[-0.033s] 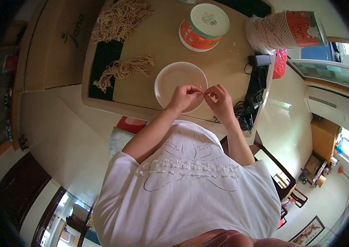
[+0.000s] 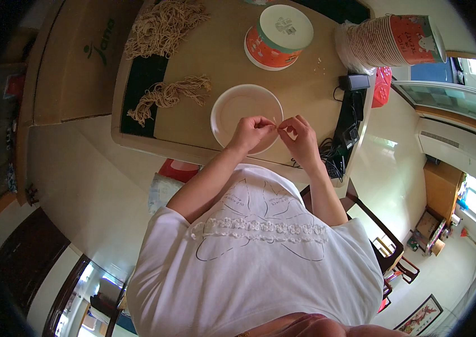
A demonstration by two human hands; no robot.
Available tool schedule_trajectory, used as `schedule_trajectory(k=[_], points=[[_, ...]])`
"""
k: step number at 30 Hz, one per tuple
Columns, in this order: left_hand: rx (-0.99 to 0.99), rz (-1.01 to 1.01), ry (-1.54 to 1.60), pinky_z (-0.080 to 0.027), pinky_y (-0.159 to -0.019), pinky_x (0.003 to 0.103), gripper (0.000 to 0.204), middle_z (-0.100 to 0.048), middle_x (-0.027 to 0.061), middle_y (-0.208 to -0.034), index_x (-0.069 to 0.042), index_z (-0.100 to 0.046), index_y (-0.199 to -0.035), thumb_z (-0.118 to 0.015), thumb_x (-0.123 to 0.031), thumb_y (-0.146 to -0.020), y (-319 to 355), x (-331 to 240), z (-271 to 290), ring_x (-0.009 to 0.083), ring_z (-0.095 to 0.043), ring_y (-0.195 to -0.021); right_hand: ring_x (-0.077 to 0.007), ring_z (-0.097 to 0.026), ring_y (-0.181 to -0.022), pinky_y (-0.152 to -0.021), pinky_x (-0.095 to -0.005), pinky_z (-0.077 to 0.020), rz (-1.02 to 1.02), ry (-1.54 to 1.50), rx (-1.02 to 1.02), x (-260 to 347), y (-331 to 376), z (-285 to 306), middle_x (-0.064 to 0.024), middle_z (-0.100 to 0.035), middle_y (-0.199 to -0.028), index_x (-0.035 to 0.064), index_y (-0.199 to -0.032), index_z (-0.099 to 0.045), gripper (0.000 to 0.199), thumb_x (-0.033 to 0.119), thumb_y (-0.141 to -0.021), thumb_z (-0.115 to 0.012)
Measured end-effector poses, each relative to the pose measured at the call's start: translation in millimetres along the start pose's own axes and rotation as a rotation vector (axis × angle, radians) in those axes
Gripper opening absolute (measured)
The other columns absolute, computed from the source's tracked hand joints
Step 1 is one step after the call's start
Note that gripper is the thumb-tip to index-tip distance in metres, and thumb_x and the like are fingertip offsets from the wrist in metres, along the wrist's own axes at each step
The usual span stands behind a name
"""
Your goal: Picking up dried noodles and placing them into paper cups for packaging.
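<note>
Over the right part of a white round bowl (image 2: pixel 238 103), my left hand (image 2: pixel 249 132) and my right hand (image 2: pixel 301 139) meet with pinched fingertips. A tiny pale sliver shows by the left fingertips, too small to name; whatever the right fingers hold is hidden. To the left of the bowl lies a twisted bundle of beige string (image 2: pixel 168 95). Farther back is a bigger loose heap of beige string (image 2: pixel 165 28). Behind the bowl stands an orange paper tub (image 2: pixel 272 49) with a white top edged in green.
A stack of orange paper tubs (image 2: pixel 390 42) lies on its side at the back right. A black power adapter (image 2: pixel 355 82) and tangled cables (image 2: pixel 331 154) line the right edge of the brown tabletop (image 2: pixel 193 132). A large cardboard box (image 2: pixel 75 67) stands at the left.
</note>
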State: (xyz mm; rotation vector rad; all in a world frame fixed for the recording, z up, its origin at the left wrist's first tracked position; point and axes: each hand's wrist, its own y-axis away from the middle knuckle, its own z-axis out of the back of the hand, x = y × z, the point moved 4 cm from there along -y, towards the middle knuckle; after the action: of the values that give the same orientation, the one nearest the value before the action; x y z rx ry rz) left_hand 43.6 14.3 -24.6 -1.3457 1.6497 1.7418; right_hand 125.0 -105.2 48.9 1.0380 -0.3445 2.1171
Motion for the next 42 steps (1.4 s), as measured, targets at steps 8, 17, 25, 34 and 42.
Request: schedule_trajectory(k=[8, 17, 25, 34, 42], points=[[0.008, -0.024, 0.046, -0.037, -0.052, 0.017, 0.008, -0.061, -0.0062, -0.074, -0.009, -0.068, -0.09, -0.063, -0.014, -0.085, 0.7, 0.8, -0.1, 0.0009, -0.046, -0.06, -0.0174, -0.053, -0.067, -0.062, -0.0274, -0.0451, -0.021, -0.018, 0.008, -1.3, 0.4, -2.6, -0.0069, -0.057, -0.078, 0.0036, -0.085, -0.063, 0.011, 0.004, -0.075, -0.067], [0.071, 0.035, 0.15, -0.037, -0.051, 0.018, 0.007, -0.059, -0.0044, -0.073, -0.007, -0.065, -0.09, -0.061, -0.011, -0.085, -1.3, 6.0, 1.6, 0.0019, -0.046, -0.058, -0.0157, -0.052, -0.066, -0.062, -0.0261, -0.044, -0.028, -0.089, -0.023, -3.9, 0.9, -4.5, -0.0062, -0.057, -0.077, 0.0033, -0.086, -0.063, 0.01, 0.001, -0.076, -0.065], [0.082, 0.05, 0.171, -0.036, -0.05, 0.018, 0.007, -0.058, -0.0044, -0.071, -0.006, -0.065, -0.09, -0.06, -0.009, -0.086, -0.1, 6.7, -1.0, 0.0021, -0.045, -0.057, -0.0148, -0.05, -0.066, -0.061, -0.0255, -0.0433, -0.039, -0.104, -0.03, -5.3, 2.8, -3.4, -0.0056, -0.056, -0.076, 0.0031, -0.086, -0.062, 0.01, 0.001, -0.077, -0.065], [0.015, -0.081, 0.049, -0.038, -0.054, 0.017, 0.007, -0.061, -0.0036, -0.076, -0.004, -0.065, -0.091, -0.062, -0.005, -0.084, 1.1, 1.9, -2.6, 0.0015, -0.048, -0.062, -0.0138, -0.049, -0.066, -0.061, -0.0251, -0.0425, -0.079, -0.131, 0.0, -4.6, 2.8, -1.5, -0.0057, -0.056, -0.075, 0.0011, -0.085, -0.062, 0.01, 0.003, -0.077, -0.067], [0.03, -0.057, 0.114, -0.036, -0.052, 0.018, 0.007, -0.058, -0.0037, -0.071, -0.004, -0.065, -0.089, -0.063, -0.007, -0.084, -1.3, 4.9, -2.9, 0.0024, -0.047, -0.059, -0.0196, -0.055, -0.069, -0.061, -0.0294, -0.0456, -0.061, -0.152, -0.011, -4.5, 1.7, 1.7, -0.0091, -0.058, -0.081, 0.0032, -0.087, -0.061, 0.011, 0.004, -0.077, -0.065]])
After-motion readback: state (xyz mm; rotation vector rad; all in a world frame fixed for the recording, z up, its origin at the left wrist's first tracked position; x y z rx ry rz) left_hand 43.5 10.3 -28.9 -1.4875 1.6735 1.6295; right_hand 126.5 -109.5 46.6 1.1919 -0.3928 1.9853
